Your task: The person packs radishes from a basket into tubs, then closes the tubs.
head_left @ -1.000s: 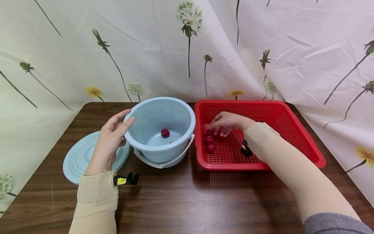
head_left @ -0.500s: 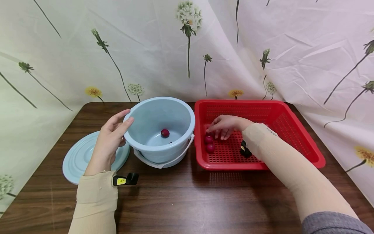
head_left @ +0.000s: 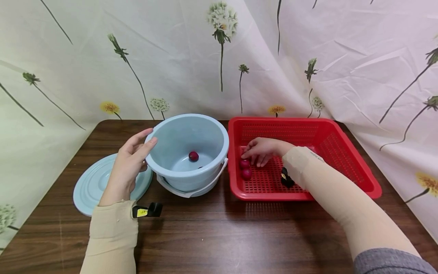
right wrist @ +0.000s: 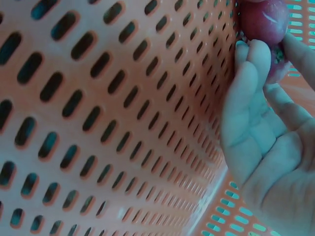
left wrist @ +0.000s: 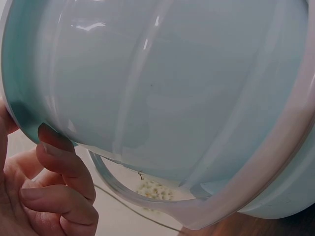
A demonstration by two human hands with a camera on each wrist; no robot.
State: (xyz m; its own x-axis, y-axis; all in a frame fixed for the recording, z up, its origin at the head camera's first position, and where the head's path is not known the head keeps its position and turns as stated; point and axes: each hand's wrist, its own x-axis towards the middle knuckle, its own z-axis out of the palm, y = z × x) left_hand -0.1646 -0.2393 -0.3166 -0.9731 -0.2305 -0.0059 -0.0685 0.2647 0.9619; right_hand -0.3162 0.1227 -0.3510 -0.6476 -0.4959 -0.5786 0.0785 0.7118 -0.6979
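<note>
A light blue bucket (head_left: pixel 184 182) stands upright, its rim between the thumb and fingers of my left hand (head_left: pixel 128 163). In the left wrist view the curled fingers (left wrist: pixel 64 162) lie at the bucket's outer wall. Inside it shows a round magenta radish (head_left: pixel 193 156) and a sliver of another. My right hand (head_left: pixel 263 150) reaches into the red perforated basket (head_left: pixel 359 177), at its left wall. In the right wrist view its fingers and thumb close around a radish (right wrist: pixel 278 66) with a green stub, next to another radish (right wrist: pixel 265 20). Two radishes (head_left: pixel 246 174) show beside the fingertips in the head view.
A pale blue lid (head_left: pixel 92 182) lies left of the bucket, partly behind my left hand. The bucket's handle (head_left: pixel 189 193) hangs down in front. The dark wooden table (head_left: pixel 205 236) meets a flower-print cloth (head_left: pixel 191 57) at the back.
My right hand has moved a little lower and nearer along the basket's left side; its fingers now cover the farthest radish, which showed before. My left hand and the bucket stay put.
</note>
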